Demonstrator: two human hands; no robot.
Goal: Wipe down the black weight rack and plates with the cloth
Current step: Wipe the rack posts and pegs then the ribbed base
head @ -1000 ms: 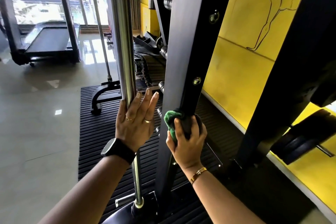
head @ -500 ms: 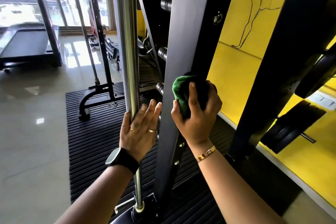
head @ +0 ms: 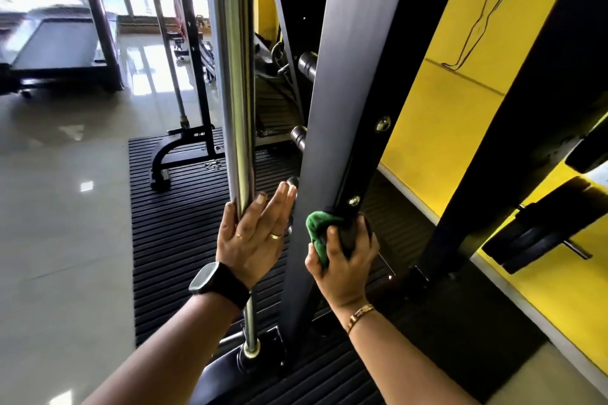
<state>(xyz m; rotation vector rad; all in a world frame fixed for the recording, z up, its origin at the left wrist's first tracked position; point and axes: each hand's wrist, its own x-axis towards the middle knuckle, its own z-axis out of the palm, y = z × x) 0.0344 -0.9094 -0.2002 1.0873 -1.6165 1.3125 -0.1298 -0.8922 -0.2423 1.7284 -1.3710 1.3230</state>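
Wipe stroke back down low on the rack upright; plates not reached yet.

The upright runs up the frame centre, with the chrome pole just left of it and the weight plates on their peg at lower right, well apart from both hands. Half a second ago the right hand was higher on the upright; now it sits just below the lower bolt, fingers curled round the upright's edge and pressing the bunched green cloth against it. The left hand is unchanged, flat with straight fingers on the chrome pole, bracing. Judgement: up-down passes on this upright are continuing; the plates and the far upright still look to be left.
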